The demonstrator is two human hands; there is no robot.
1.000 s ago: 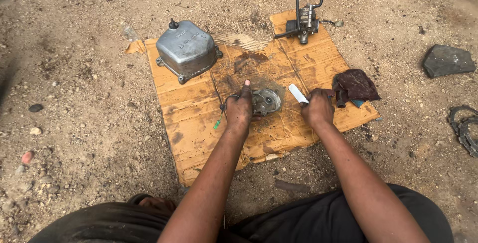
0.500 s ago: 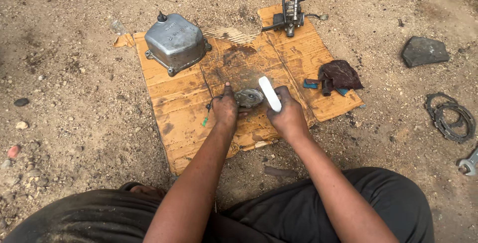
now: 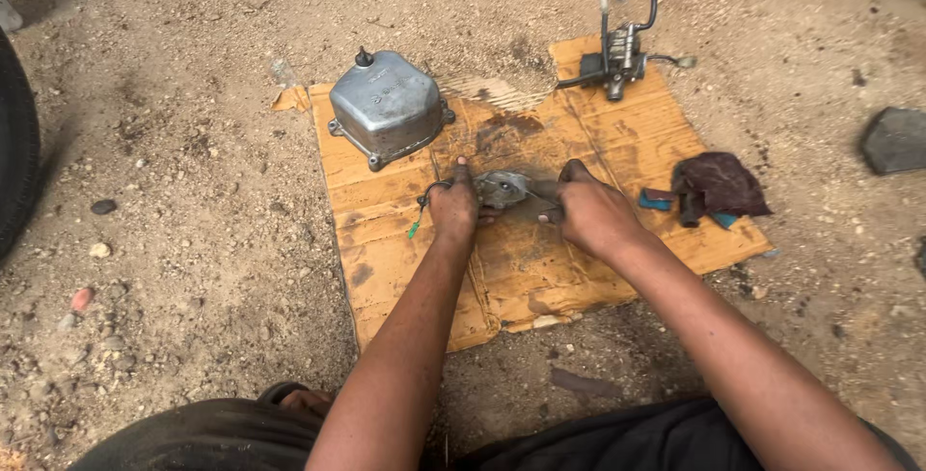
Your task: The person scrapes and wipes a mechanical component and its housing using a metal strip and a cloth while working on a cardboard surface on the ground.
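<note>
On the cardboard (image 3: 617, 143), a small metal part (image 3: 503, 188) lies between both hands. Left hand (image 3: 453, 209) presses on its left edge, fingers together. Right hand (image 3: 595, 213) is closed in a fist just beside it. Behind stands a grey cover (image 3: 386, 107); a dark rag (image 3: 719, 185) lies right.

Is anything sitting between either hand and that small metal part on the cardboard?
Nothing visible. The left hand presses on the small metal part from its left, and the right hand meets it from the right.
</note>
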